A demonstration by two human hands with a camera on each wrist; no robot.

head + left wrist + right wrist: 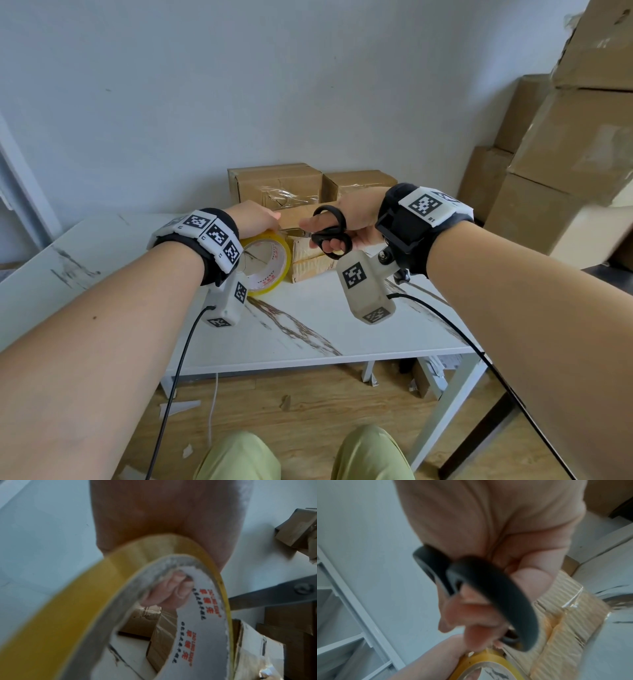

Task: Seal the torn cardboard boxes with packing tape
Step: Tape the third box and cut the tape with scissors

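The left hand [255, 219] gripped the tape roll [265, 262], fingers curled through its core, just left of the torn box [313, 262]. Above that box, the right hand [349, 222] held scissors [330, 233], fingers through the loops.

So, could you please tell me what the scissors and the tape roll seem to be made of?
Scissors: matte black handles, probably plastic; grey blades with a rivet look like metal. Tape roll: glossy yellowish film, likely plastic, on a white printed core with frayed edges, apparently cardboard.

Black wristbands [219, 251] with white marker tags
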